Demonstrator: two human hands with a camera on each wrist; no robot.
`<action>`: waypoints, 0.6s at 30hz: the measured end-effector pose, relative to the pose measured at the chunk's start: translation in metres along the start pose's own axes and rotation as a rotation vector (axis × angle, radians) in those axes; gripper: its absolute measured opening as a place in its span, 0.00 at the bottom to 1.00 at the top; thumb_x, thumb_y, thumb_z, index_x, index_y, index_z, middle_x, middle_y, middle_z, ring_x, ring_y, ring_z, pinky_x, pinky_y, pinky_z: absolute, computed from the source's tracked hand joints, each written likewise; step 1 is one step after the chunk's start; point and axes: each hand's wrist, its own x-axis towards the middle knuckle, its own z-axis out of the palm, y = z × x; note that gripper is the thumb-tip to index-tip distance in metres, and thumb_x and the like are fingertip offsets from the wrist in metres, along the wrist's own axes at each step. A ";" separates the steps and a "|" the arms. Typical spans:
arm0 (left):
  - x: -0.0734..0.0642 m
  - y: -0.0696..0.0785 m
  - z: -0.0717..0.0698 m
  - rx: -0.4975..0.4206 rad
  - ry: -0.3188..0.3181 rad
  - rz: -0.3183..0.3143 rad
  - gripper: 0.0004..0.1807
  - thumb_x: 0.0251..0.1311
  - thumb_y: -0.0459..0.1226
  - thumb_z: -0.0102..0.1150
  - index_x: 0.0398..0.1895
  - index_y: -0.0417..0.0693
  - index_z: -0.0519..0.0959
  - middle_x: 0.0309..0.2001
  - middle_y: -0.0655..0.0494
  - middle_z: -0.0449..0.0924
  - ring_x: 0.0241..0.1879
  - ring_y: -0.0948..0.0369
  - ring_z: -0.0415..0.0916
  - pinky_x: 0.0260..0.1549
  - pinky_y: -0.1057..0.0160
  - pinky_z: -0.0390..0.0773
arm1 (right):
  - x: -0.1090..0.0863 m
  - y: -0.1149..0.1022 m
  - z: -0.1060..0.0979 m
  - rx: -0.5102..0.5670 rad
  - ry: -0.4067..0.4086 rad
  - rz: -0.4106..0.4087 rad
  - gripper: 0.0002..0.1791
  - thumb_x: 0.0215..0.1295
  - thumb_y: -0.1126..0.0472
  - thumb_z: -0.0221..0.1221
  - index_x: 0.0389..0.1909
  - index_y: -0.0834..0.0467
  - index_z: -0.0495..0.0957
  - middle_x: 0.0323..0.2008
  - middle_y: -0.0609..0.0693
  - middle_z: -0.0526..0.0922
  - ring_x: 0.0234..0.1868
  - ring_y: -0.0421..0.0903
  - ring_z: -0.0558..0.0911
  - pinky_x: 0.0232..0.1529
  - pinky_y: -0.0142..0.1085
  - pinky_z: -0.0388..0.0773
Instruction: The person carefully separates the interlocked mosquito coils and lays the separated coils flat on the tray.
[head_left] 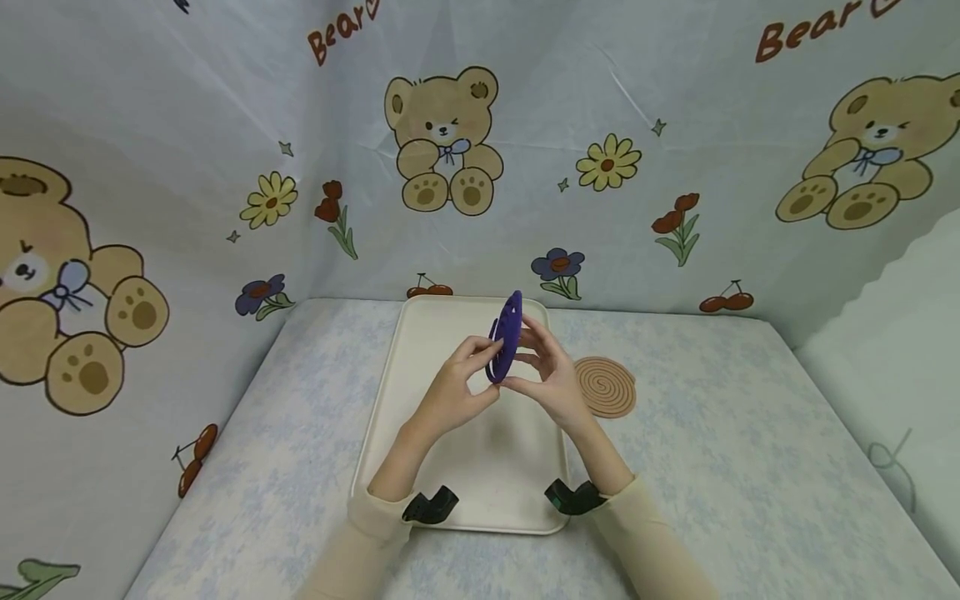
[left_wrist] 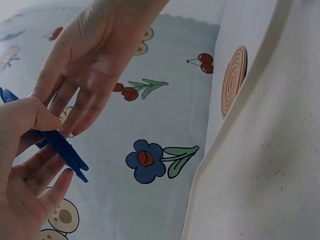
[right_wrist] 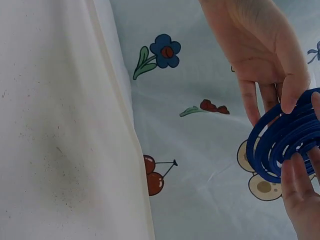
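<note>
A thin spiral disc [head_left: 507,340], purple in the head view and blue in the wrist views, is held up on edge above the tray. My left hand [head_left: 452,393] pinches its left side between thumb and fingers. From the other side my right hand [head_left: 553,380] holds it, thumb at the lower edge and fingers spread along the back. Narrow gaps show between the rings of the disc [right_wrist: 285,137] in the right wrist view. In the left wrist view the disc [left_wrist: 62,150] appears nearly edge-on, partly hidden by fingers.
Beneath both hands lies a cream rectangular tray [head_left: 457,492], with dark specks on its surface in the wrist views. A brown spiral disc [head_left: 606,387] rests on the table [head_left: 720,467] just right of the tray. A bear-printed cloth [head_left: 510,242] hangs behind and at the left.
</note>
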 end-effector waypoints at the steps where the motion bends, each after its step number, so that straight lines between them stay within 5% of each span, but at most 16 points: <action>1: 0.000 0.000 0.000 -0.001 0.000 0.001 0.31 0.50 0.27 0.65 0.62 0.35 0.71 0.53 0.49 0.73 0.56 0.54 0.74 0.59 0.57 0.76 | 0.000 0.000 0.000 -0.015 0.002 -0.005 0.49 0.48 0.77 0.67 0.71 0.63 0.54 0.57 0.40 0.74 0.58 0.38 0.73 0.58 0.28 0.75; 12: 0.001 0.000 -0.002 0.054 0.063 0.047 0.30 0.49 0.31 0.66 0.59 0.36 0.73 0.53 0.49 0.72 0.56 0.55 0.71 0.59 0.58 0.75 | 0.001 -0.006 0.001 -0.027 0.050 0.008 0.47 0.47 0.78 0.66 0.70 0.63 0.57 0.54 0.35 0.78 0.53 0.35 0.77 0.56 0.26 0.75; 18: 0.002 0.002 0.000 -0.094 0.104 0.040 0.28 0.53 0.29 0.64 0.60 0.36 0.72 0.56 0.47 0.73 0.55 0.54 0.74 0.57 0.63 0.77 | 0.001 -0.009 0.001 0.089 0.072 -0.007 0.42 0.51 0.78 0.64 0.68 0.69 0.58 0.56 0.38 0.78 0.54 0.36 0.78 0.56 0.27 0.76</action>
